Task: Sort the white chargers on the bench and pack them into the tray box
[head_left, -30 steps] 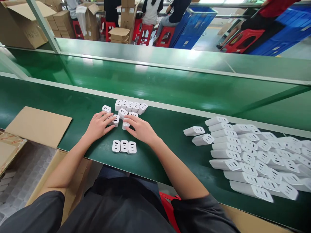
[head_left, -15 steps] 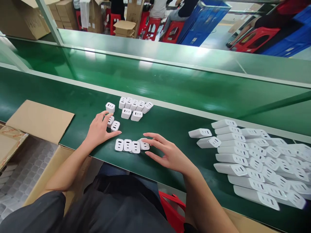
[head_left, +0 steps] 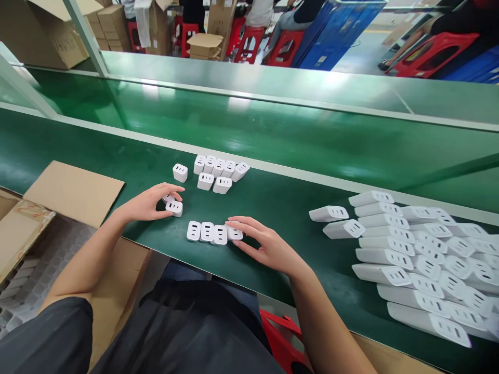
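White chargers with dark port slots stand on the green bench. My left hand point(head_left: 154, 201) curls around two of them, with a front charger point(head_left: 174, 208) against the thumb and another partly hidden under the fingers. At the right end of a short row point(head_left: 207, 232), my right hand point(head_left: 265, 241) has thumb and fingers around the last charger point(head_left: 234, 232). One charger point(head_left: 180, 172) stands alone beyond my left hand. A cluster of several more point(head_left: 219, 167) is near the bench's back ledge.
Many white chargers point(head_left: 423, 254) lie packed together on the right. A cardboard flap point(head_left: 74, 189) lies at the left, above an open carton of chargers point(head_left: 42, 275). A pale ledge point(head_left: 296, 172) runs behind the work surface. People sit on red stools beyond.
My left hand has moved left and closed in around the two chargers; the front one has shifted left and turned. My right hand stays at the row's end. The view has shifted slightly.
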Tool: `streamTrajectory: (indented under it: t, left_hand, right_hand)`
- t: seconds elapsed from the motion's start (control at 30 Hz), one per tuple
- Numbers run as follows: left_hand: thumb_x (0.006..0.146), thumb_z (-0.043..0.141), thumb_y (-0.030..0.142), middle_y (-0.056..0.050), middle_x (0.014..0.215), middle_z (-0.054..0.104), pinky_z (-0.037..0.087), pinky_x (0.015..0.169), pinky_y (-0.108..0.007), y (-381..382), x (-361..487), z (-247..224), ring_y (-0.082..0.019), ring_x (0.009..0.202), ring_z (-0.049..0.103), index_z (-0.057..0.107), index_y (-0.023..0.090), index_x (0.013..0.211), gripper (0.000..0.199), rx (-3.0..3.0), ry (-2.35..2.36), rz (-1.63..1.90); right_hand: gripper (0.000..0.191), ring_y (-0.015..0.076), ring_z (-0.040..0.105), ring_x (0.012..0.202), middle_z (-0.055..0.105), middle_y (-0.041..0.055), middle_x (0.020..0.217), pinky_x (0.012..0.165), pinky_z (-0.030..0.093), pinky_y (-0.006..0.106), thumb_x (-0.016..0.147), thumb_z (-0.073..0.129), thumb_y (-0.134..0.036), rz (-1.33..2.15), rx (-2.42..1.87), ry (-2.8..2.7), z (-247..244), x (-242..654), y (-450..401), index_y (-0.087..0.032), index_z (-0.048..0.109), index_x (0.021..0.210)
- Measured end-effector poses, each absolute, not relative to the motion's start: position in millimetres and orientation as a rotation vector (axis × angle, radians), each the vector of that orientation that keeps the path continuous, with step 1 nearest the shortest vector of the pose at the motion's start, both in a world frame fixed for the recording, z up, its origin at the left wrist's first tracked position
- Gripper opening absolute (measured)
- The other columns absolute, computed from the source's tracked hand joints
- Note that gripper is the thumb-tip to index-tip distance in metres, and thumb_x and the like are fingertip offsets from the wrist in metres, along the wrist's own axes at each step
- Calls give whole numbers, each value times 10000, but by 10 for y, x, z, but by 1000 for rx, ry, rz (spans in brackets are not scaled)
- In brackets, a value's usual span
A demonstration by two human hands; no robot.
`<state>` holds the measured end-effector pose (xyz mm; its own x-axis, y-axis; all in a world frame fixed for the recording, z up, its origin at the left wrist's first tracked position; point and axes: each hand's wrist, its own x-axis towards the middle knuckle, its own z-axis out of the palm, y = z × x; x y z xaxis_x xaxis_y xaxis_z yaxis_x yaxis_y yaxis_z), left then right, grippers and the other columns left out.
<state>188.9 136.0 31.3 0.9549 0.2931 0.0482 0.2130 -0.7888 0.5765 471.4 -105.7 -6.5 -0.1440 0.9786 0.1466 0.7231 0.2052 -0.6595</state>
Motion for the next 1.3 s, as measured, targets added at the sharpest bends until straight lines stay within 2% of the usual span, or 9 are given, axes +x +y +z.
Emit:
streamTrajectory:
  t: [0.13,0.3,0.43,0.53,0.63,1.0,1.13,1.23,1.3]
  left_hand:
    - [799,477,102,-21,1160,705,216,1241,-553,1283,1874,370,-219,1376,478,582,256,1220,461,2613,265,80]
    - [762,384,27,-21,1172,677,126,1260,-575,1067,1880,378,-197,1356,498,574,238,1146,478,2574,179,75]
    - [799,434,80,-62,1255,607,256,1236,-518,1078,1854,358,-220,1350,474,547,227,1206,447,2561,390,364]
    - [882,554,277,-111,1376,516,393,1143,-500,1165,1857,287,-285,1360,424,516,225,1321,444,2588,722,462]
    - [908,582,433,-108,1304,572,449,1072,-488,1225,1855,207,-294,1249,510,591,221,1248,401,2591,917,423]
    - [941,545,345,-43,1420,546,478,1049,-359,1133,1529,362,-218,1257,543,468,294,1407,475,2371,517,34]
    - [951,546,367,-50,1400,564,488,1053,-378,1003,1621,316,-224,1243,559,474,295,1406,466,2347,472,39]
    - [936,582,405,-53,1419,553,487,1068,-398,987,1678,327,-236,1254,558,471,300,1416,504,2328,428,50]
    - [915,616,444,-52,1435,543,497,1061,-402,1046,1713,351,-245,1273,546,474,302,1416,540,2292,431,98]
  right_hand:
    - [366,229,625,1225,612,70,1366,1021,556,398,978,528,-308,612,-1533,-1924,-81,4728,-1064,-307,568,1342]
    - [392,222,619,1221,619,67,1355,1006,560,377,972,542,-295,649,-1500,-1895,-103,4720,-1070,-303,548,1364]
    - [459,195,653,1089,607,65,1363,875,594,329,957,578,-301,692,-1491,-1862,-151,4729,-1087,-316,498,1409]
    - [476,156,651,884,616,72,1331,811,596,323,940,611,-313,693,-1478,-1826,-191,4732,-1090,-309,501,1403]
    - [472,144,628,826,622,75,1310,800,593,324,935,619,-314,697,-1463,-1810,-213,4719,-1075,-304,508,1394]
    - [458,151,635,826,619,97,1302,749,593,334,918,644,-383,679,-1444,-1767,-122,4814,-1019,-274,549,1353]
    - [351,223,633,1024,638,88,1278,879,573,423,961,546,-352,358,-1584,-1769,79,4874,-638,-276,590,1301]
    - [397,287,543,1241,596,88,1368,1036,494,512,953,525,-292,182,-1750,-1901,171,4857,-219,-250,561,1346]
    - [421,300,539,1249,596,98,1373,1026,500,512,935,528,-230,172,-1887,-1961,181,4832,-2,-223,554,1355]
